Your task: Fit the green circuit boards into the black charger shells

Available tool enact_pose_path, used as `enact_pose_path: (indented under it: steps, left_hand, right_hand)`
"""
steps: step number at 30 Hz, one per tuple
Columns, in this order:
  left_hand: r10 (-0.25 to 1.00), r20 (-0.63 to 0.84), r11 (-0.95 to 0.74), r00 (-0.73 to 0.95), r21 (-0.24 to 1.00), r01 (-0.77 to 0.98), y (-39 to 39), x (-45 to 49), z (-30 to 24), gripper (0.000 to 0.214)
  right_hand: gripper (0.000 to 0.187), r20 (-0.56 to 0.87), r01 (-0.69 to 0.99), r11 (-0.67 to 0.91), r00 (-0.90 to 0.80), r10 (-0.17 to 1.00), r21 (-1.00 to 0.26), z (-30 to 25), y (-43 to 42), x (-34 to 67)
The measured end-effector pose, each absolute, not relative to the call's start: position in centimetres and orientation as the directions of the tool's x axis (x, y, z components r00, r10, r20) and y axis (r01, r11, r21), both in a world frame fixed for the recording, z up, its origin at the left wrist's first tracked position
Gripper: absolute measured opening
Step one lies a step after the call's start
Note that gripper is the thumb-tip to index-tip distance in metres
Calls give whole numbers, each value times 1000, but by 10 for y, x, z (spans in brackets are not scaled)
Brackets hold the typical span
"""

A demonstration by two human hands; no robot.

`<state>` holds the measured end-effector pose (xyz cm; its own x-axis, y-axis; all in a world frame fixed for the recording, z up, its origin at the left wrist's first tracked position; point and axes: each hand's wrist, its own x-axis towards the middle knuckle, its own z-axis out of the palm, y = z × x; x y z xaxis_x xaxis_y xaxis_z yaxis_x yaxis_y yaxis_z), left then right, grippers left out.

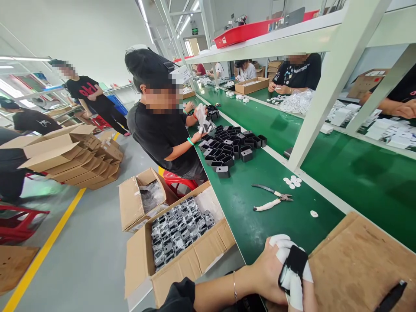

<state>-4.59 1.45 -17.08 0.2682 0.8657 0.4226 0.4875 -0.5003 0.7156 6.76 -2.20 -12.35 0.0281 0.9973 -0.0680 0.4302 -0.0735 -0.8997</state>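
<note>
My left hand (pixel 269 271) reaches in from the bottom edge on a dark-sleeved arm with a thin bracelet. Its fingers wear white cots and are closed round a small black box-shaped part (pixel 294 264), held over the edge of a brown cardboard sheet (pixel 357 260). Only a sliver of my right hand (pixel 307 299) shows at the bottom edge, right under the part. One white-covered finger touches the part, and the rest of that hand is cut off.
Pliers with white handles (pixel 271 198) and small white discs (pixel 292 182) lie on the green table (pixel 247 225). Further along, a seated person handles a heap of black boxes (pixel 232 149). Open cartons (pixel 182 242) stand on the floor at left. A black pen-like tool (pixel 390 297) rests on the cardboard.
</note>
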Motion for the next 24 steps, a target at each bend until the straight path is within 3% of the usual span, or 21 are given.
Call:
enact_pose_path:
  steps: [4,15,19,24]
  left_hand:
    - [882,396,-471,255,737,485,15,-45,-170,85]
    - [872,431,-486,231,713,505,15,-44,-173,69]
    - [886,405,-461,228,712,529,14,-42,-176,55]
    - [900,373,-435,225,729,528,15,-42,-174,53]
  right_hand:
    - [77,-186,430,-157,-25,982,-889,-131,-18,71]
    - [87,-156,416,-114,-67,985,-902,-144,-21,78]
    - [94,-147,426,-93,-96,984,-900,-148,-20,80]
    - [94,-134,452,-81,-86,987,-888,-147,-19,82]
